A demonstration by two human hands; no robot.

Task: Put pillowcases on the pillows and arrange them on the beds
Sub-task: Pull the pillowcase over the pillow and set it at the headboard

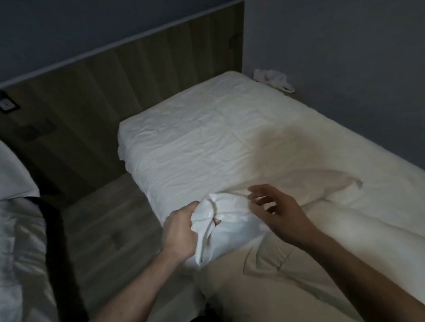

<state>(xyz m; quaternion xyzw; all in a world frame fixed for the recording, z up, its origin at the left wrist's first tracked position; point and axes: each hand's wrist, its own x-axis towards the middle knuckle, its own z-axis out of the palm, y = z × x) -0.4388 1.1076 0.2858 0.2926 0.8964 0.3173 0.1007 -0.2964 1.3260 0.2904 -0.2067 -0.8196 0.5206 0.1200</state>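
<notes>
A white pillowcase (235,209) lies crumpled across the near part of the right bed (204,136), its far corner reaching toward the right. My left hand (180,233) grips a bunched end of it at the bed's left edge. My right hand (276,209) hovers just above the cloth with fingers spread, holding nothing. A white pillow (1,167) in its case rests at the head of the left bed (12,252). I cannot tell whether a pillow lies inside the crumpled cloth.
A wooden headboard panel (128,73) runs behind both beds, with a dark switch plate (4,103) at its left. A narrow wooden floor strip (102,233) separates the beds. Crumpled white cloth (273,78) sits in the far corner by the grey wall.
</notes>
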